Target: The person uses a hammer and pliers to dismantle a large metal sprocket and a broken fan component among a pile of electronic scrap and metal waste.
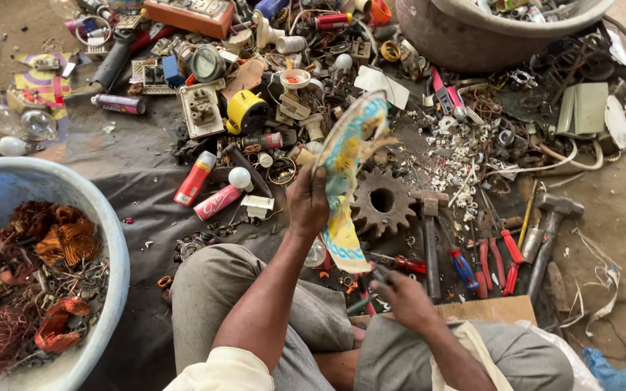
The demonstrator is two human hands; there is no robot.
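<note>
The left hand (pixel 307 204) grips a curved yellow-and-blue painted plate piece (pixel 347 163) (keep it steady); the right hand (pixel 403 297), half-closed, touches its lower end.

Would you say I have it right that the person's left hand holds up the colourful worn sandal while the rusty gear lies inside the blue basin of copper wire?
Not quite. The left hand does hold up the colourful worn sandal, but the rusty gear lies on the dark ground sheet just right of that hand, not inside the blue basin. The head view shows it.
</note>
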